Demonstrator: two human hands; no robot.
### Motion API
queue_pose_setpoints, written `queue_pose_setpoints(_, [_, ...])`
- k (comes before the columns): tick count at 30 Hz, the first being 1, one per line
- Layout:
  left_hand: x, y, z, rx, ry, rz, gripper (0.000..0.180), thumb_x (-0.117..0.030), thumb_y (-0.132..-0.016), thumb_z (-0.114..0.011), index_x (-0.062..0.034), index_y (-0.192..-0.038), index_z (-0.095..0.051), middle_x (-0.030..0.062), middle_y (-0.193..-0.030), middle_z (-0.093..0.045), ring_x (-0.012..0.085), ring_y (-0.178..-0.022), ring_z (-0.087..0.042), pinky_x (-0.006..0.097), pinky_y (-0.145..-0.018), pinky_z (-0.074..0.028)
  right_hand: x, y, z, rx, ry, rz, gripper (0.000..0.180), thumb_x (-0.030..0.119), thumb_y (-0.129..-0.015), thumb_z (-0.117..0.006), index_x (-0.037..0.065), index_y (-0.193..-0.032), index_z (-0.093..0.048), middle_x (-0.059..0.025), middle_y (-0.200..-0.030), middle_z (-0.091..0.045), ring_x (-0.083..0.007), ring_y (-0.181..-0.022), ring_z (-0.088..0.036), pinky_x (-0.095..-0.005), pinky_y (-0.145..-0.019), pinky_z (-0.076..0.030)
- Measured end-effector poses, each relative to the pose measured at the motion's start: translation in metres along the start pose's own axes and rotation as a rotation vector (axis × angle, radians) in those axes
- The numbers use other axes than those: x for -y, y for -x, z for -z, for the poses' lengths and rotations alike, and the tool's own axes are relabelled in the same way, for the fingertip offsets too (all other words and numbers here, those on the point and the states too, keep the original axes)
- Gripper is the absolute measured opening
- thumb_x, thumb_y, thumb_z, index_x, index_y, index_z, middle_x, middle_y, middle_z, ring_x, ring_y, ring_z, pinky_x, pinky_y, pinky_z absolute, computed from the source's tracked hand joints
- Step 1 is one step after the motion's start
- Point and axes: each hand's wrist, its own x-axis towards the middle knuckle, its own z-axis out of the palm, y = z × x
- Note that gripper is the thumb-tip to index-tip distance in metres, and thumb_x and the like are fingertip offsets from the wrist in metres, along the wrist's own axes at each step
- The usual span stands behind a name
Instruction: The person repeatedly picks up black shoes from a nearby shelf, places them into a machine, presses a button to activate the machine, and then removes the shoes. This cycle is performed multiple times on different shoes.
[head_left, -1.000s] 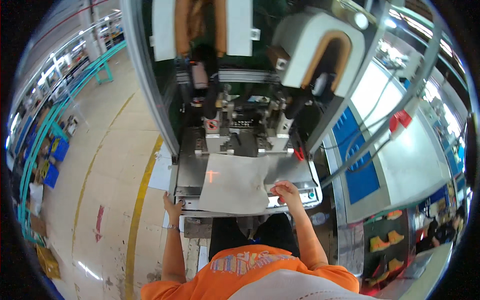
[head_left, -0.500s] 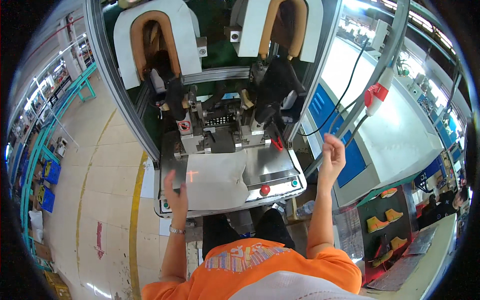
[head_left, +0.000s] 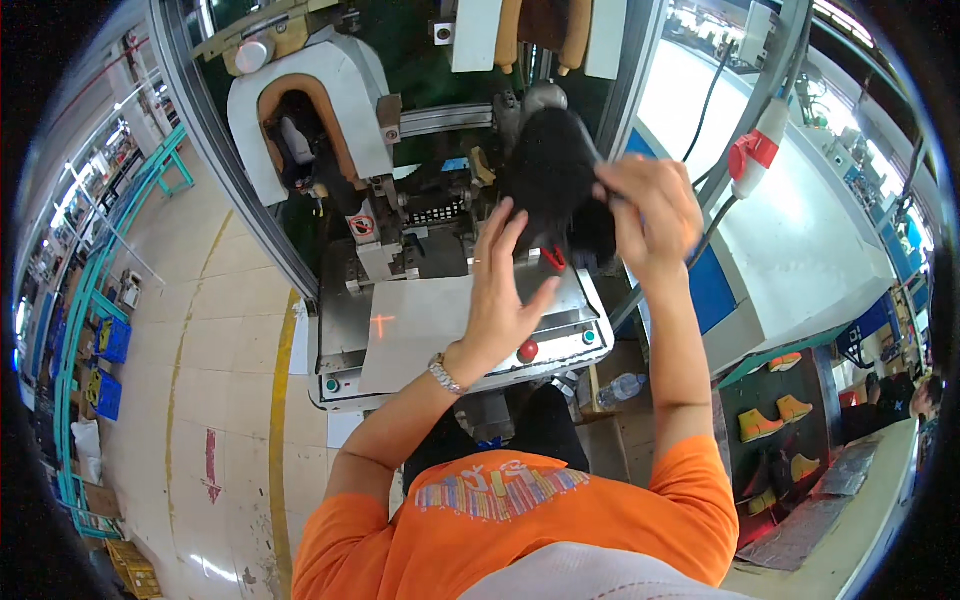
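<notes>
A black shoe upper (head_left: 552,165), its lower part blurred, sits at the right-hand station of a two-station machine. Close to its right edge is my right hand (head_left: 655,215), smeared by motion; whether it grips the upper I cannot make out. My left hand (head_left: 497,300) is open, fingers stretched up towards the upper's left side and thumb spread, apparently empty. Beneath that hand lies a pale sheet (head_left: 415,320) with a red light cross on it. At the left station, a white horseshoe-shaped clamp with a brown pad (head_left: 268,110) surrounds a dark piece that is mostly hidden.
A red push button (head_left: 528,351) and green buttons line the machine's front edge. To the right stand a white-topped bench (head_left: 800,270) and a hanging red-and-white plug connector (head_left: 750,155). Yellow shoes (head_left: 760,425) lie at lower right; another person sits beyond.
Both hands have moved up to the right-hand station, the left one crossing rightward over the sheet. The left white clamp has come lower and forward; the right one appears higher in view.
</notes>
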Motion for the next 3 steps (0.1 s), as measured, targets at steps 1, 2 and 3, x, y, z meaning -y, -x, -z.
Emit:
queue_pose_setpoints(1, [-0.008,0.000,-0.006,-0.021,0.047,0.014,0.080,-0.008,-0.065,-0.068,-0.0061,-0.131,-0.022,0.0167,-0.136,-0.021,0.0333,-0.125,-0.024,0.039,-0.102,-0.024,0.022,-0.004,0.013,0.071,0.063,0.006,0.022,0.002,-0.055,-0.059,0.005,-0.076,-0.063,-0.0056,-0.075,-0.061,-0.0157,-0.065,-0.058,-0.0279,-0.056,-0.038])
queue_pose_setpoints(2, [-0.016,0.004,-0.015,-0.022,0.104,0.027,0.090,-0.010,-0.064,-0.069,-0.0067,-0.134,-0.014,0.0173,-0.140,-0.013,0.0357,-0.128,-0.018,0.041,-0.103,-0.021,0.035,0.001,0.021,0.111,0.029,0.029,0.024,0.006,-0.054,-0.059,0.007,-0.077,-0.064,-0.0047,-0.077,-0.062,-0.0149,-0.066,-0.058,-0.0252,-0.057,-0.037])
queue_pose_setpoints(3, [-0.021,0.015,-0.032,-0.040,0.270,0.023,0.094,-0.013,-0.067,-0.069,-0.0070,-0.137,-0.008,0.0137,-0.143,-0.010,0.0351,-0.130,-0.013,0.041,-0.106,-0.013,0.038,0.010,0.038,0.123,0.076,-0.014,0.024,0.006,-0.054,-0.059,0.007,-0.077,-0.064,-0.0047,-0.077,-0.062,-0.0149,-0.066,-0.058,-0.0252,-0.057,-0.037])
